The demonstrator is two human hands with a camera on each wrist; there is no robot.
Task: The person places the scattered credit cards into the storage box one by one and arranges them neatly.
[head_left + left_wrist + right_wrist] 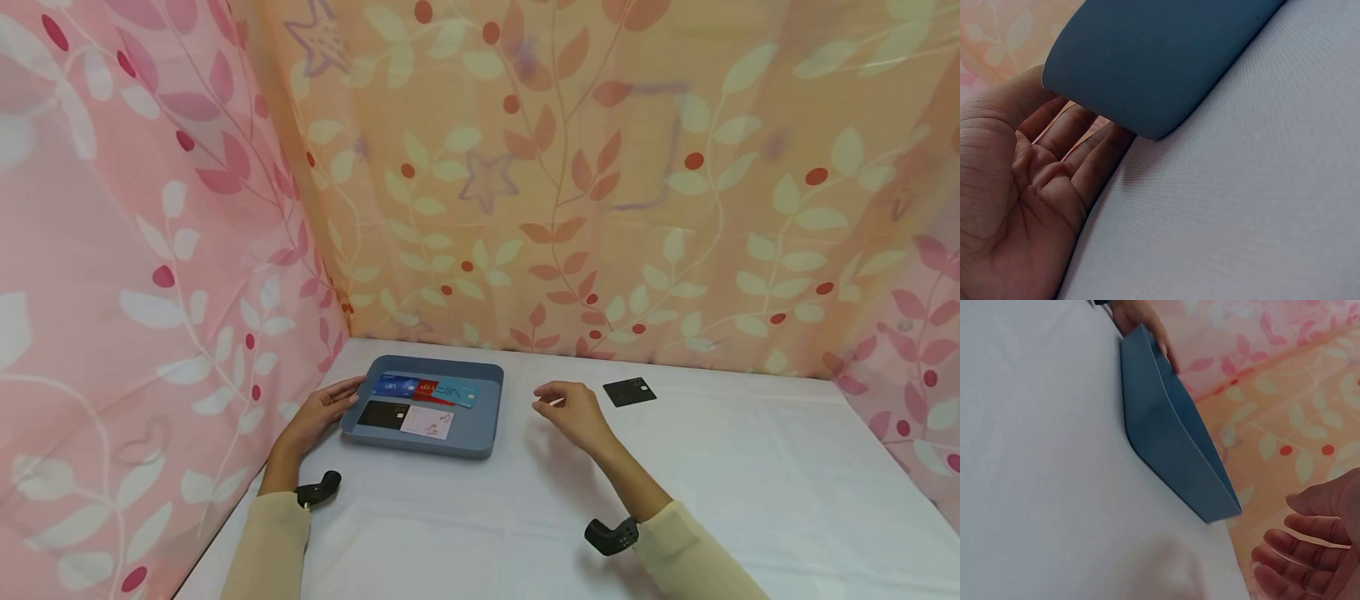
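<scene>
A blue-grey tray [480,423] sits on the white table at left. Along its back part lie a blue card [392,386], a red card [425,389] and a light-blue card [457,393], overlapping. In front of them are a black card [381,415] and a pale pink patterned card [427,422]. My left hand [321,417] rests at the tray's left side, its extended fingers against the wall, also seen in the left wrist view. To the right of the tray my right hand [573,412] hovers with loosely bent, empty fingers. Another black card [629,392] lies on the cloth beyond it.
A white cloth covers the table [750,467]. Pink leaf-patterned fabric [150,250] hangs at the left, and an orange floral curtain [562,167] runs along the back edge. Each wrist wears a black camera mount, such as the right one [611,536].
</scene>
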